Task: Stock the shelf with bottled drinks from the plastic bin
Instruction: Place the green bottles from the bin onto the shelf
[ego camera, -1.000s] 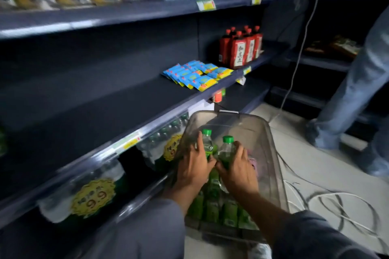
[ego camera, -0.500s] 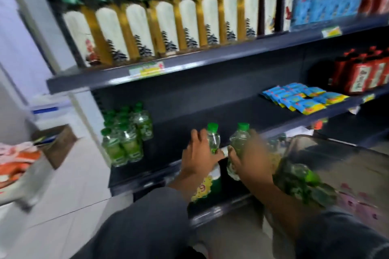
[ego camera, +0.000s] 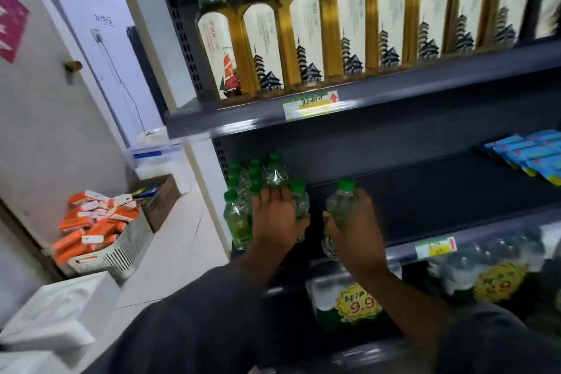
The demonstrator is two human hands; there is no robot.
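Observation:
My left hand (ego camera: 274, 217) is wrapped around a clear green-capped bottle (ego camera: 299, 200) and holds it upright against a cluster of the same small bottles (ego camera: 239, 206) standing at the left end of the dark middle shelf (ego camera: 425, 179). My right hand (ego camera: 355, 231) grips a second green-capped bottle (ego camera: 341, 200) just to the right, upright over the shelf's front part. The plastic bin is out of view.
Tall tea bottles (ego camera: 303, 33) fill the shelf above. Blue packets (ego camera: 528, 155) lie at the middle shelf's right end. Wrapped bottle packs with yellow price stickers (ego camera: 358, 304) sit on the shelf below. A white basket of orange boxes (ego camera: 100, 228) stands on the floor at left.
Both hands lifted a bottle each out of the bin and carried them left to the middle shelf. My view swung left, so the bin has gone from sight.

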